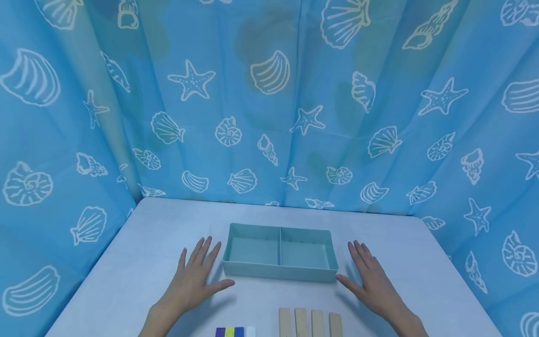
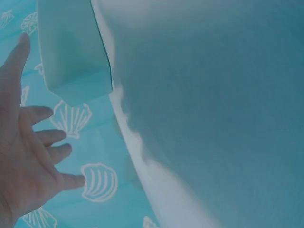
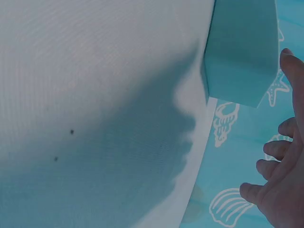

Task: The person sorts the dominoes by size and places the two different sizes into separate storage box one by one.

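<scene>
A pale teal tray (image 1: 280, 270) with two compartments stands on the white table, and I see nothing inside it. My left hand (image 1: 191, 283) is held to the tray's left with its fingers spread and holds nothing. On the other side, my right hand (image 1: 376, 285) has its fingers extended, the thumb tip close to the tray's right front corner. Whether that thumb touches the tray I cannot tell. Both wrist views show a tray end, (image 2: 76, 57) on the left and the tray's other end (image 3: 240, 61) on the right, near the empty hands.
Several wooden strips (image 1: 301, 323) lie side by side at the front of the table (image 1: 168, 224). Left of them are purple and yellow pieces (image 1: 229, 332) and a whitish piece (image 1: 251, 331), cut off by the frame. A blue shell-patterned curtain (image 1: 236, 103) surrounds the table's back and sides.
</scene>
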{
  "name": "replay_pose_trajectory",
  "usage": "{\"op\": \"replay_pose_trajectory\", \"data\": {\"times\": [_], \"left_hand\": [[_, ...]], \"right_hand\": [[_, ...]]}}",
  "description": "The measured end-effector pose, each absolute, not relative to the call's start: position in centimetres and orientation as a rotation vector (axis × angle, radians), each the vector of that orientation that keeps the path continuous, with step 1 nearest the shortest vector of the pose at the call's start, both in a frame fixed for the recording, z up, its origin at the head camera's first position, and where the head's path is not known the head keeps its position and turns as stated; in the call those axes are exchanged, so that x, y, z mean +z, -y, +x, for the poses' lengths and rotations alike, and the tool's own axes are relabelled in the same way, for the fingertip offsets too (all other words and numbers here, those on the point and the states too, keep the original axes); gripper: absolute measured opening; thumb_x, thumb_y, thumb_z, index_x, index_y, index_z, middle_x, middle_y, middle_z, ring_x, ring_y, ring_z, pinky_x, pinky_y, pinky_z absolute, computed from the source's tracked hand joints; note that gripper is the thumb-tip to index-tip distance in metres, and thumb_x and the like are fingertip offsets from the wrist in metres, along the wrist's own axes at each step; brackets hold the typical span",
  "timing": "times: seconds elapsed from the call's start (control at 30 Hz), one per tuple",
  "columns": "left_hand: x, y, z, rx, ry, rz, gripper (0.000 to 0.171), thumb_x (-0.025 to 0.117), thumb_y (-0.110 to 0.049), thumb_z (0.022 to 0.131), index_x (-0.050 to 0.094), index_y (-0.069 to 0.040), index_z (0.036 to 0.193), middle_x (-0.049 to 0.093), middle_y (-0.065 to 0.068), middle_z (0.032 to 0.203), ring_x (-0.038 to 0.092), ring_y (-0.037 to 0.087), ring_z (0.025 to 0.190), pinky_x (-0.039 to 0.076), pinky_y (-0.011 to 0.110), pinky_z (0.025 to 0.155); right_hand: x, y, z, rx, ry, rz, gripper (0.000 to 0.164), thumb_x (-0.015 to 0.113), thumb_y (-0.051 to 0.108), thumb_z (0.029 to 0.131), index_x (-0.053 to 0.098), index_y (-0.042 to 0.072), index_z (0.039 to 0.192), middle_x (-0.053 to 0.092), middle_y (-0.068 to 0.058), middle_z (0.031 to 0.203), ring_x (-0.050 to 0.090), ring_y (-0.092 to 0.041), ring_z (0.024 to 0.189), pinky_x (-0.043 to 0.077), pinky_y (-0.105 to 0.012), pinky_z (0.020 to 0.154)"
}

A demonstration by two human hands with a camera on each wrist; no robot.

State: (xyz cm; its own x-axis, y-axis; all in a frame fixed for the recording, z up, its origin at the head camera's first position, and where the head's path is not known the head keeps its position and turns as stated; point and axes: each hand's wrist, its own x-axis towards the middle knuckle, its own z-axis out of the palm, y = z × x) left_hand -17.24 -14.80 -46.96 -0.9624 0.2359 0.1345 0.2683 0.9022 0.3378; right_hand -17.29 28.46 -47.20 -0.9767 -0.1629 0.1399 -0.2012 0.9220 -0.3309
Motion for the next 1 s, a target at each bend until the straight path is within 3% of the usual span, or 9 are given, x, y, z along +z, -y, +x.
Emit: {"op": "replay_pose_trajectory", "data": {"times": [0.27,0.53,0.83,1.0], "left_hand": [[-46.5,14.2,-17.8,-0.835,2.887,-0.305,0.093,0.069,-0.061,0.084,0.040,-0.003,0.150,0.036,0.020,0.154,0.032,0.040,0.141,0.028,0.062,0.111],[-46.4,14.4,-18.6,-1.326,2.740,-0.166,0.084,0.068,-0.057,0.087,0.043,-0.004,0.147,0.044,0.017,0.148,0.039,0.036,0.138,0.036,0.058,0.109],[-47.3,14.4,-19.7,-1.458,2.599,-0.099,0.064,0.070,-0.037,0.093,0.050,0.001,0.140,0.055,0.020,0.137,0.055,0.036,0.123,0.049,0.050,0.098],[-47.9,14.0,-20.1,-1.476,2.528,-0.066,0.059,0.069,-0.036,0.093,0.055,0.004,0.133,0.060,0.022,0.129,0.059,0.039,0.117,0.053,0.051,0.091]], "right_hand": [[-46.9,-28.4,-16.4,0.595,2.984,0.259,0.097,0.059,0.064,0.089,0.023,0.004,0.156,0.025,-0.025,0.158,0.019,-0.047,0.144,0.024,-0.067,0.110],[-46.6,-28.6,-14.8,0.659,2.988,0.226,0.094,0.063,0.060,0.089,0.025,0.005,0.156,0.029,-0.024,0.155,0.027,-0.046,0.140,0.031,-0.068,0.105],[-46.7,-28.6,-12.5,0.730,3.100,0.130,0.098,0.069,0.061,0.084,0.030,0.005,0.154,0.037,-0.023,0.150,0.036,-0.043,0.135,0.039,-0.066,0.101],[-47.1,-28.3,-11.4,0.791,3.137,0.083,0.100,0.071,0.065,0.079,0.033,0.009,0.153,0.039,-0.019,0.149,0.039,-0.041,0.133,0.040,-0.065,0.101]]}}
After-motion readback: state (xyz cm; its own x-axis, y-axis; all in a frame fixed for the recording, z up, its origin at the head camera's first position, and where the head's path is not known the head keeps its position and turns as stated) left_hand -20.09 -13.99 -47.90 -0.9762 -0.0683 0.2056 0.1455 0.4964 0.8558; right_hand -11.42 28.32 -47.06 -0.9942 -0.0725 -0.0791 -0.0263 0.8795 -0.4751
